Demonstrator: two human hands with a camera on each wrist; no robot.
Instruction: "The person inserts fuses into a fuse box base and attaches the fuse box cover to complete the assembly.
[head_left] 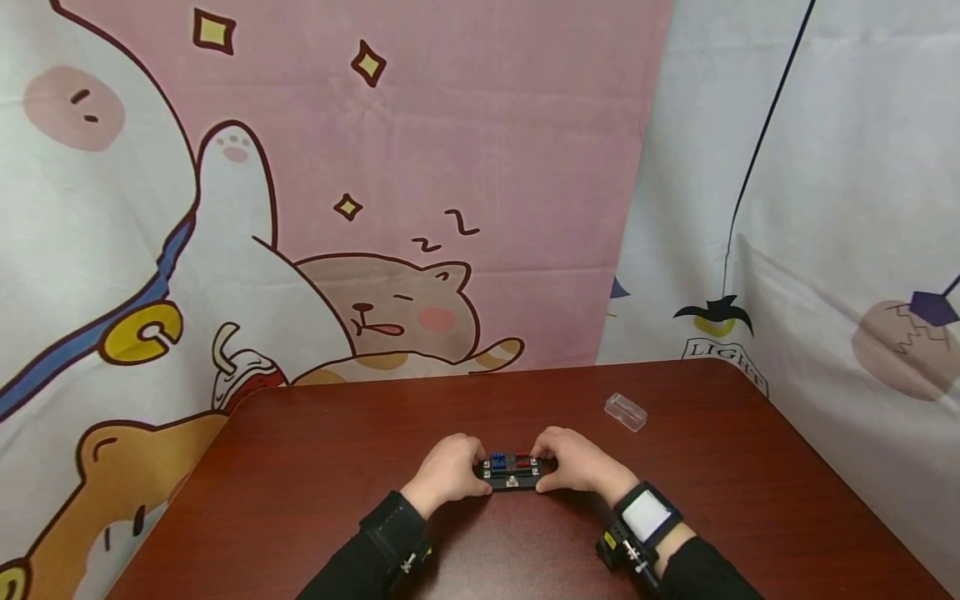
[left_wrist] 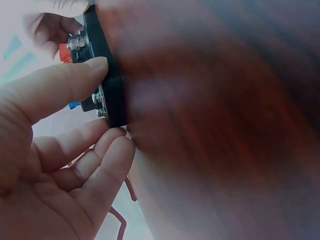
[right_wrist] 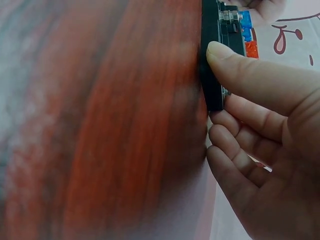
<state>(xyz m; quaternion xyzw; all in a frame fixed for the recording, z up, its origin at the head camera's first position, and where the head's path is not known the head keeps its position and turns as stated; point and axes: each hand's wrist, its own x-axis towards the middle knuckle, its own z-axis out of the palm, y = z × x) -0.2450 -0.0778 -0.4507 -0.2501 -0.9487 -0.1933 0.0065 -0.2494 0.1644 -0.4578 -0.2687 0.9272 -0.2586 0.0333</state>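
Head view shows both hands clamped on a black fuse block [head_left: 510,472] lying on the dark red surface [head_left: 300,467], left hand [head_left: 447,472] and right hand [head_left: 576,463] pinching opposite ends.

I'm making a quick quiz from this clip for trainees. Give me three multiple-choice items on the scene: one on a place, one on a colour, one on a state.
1. Where does the clear plastic cover lie?
A. On the table, beyond the right hand
B. On top of the fuse block
C. In the left hand

2. What colours are the fuses in the fuse block?
A. Green and yellow
B. Blue and red
C. All white

3. How is the fuse block held?
A. By the left hand alone
B. By neither hand
C. By both, the right hand too

Answers:
1 A, it sits apart on the table.
2 B, blue and red pieces show in all three views.
3 C, a hand grips each end.
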